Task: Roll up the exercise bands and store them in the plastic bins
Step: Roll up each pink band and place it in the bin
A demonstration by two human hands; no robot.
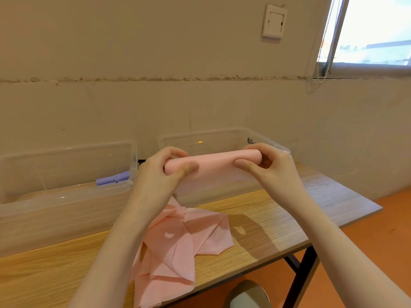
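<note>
Head view: a person stands at a wood-grain bench (255, 232) and holds a half-rolled, thin pink rubber exercise band (213, 162) up in the air, toward twelve o'clock from the chest. The left hand (159, 174) is closed on the roll's left end, thumb on the near face and fingers curled over the far side; the right hand (270, 166) is clamped on the right end in the same way. From the roll the loose band drops to about six o'clock and lies crumpled on the bench, its tail spilling over the near edge.

Behind the hands, at one o'clock, sits a clear plastic bin (222, 135) that looks empty. A second clear plastic bin (66, 165) stands at ten o'clock and holds a lilac rolled band (113, 177) against its right wall.

The rolling step looks to be in progress, with a good length left unwound. The next move, I judge, calls for turning the roll with both thumbs while drawing up the slack, keeping the edges level so the coil does not cone, before lowering it into a bin.
</note>
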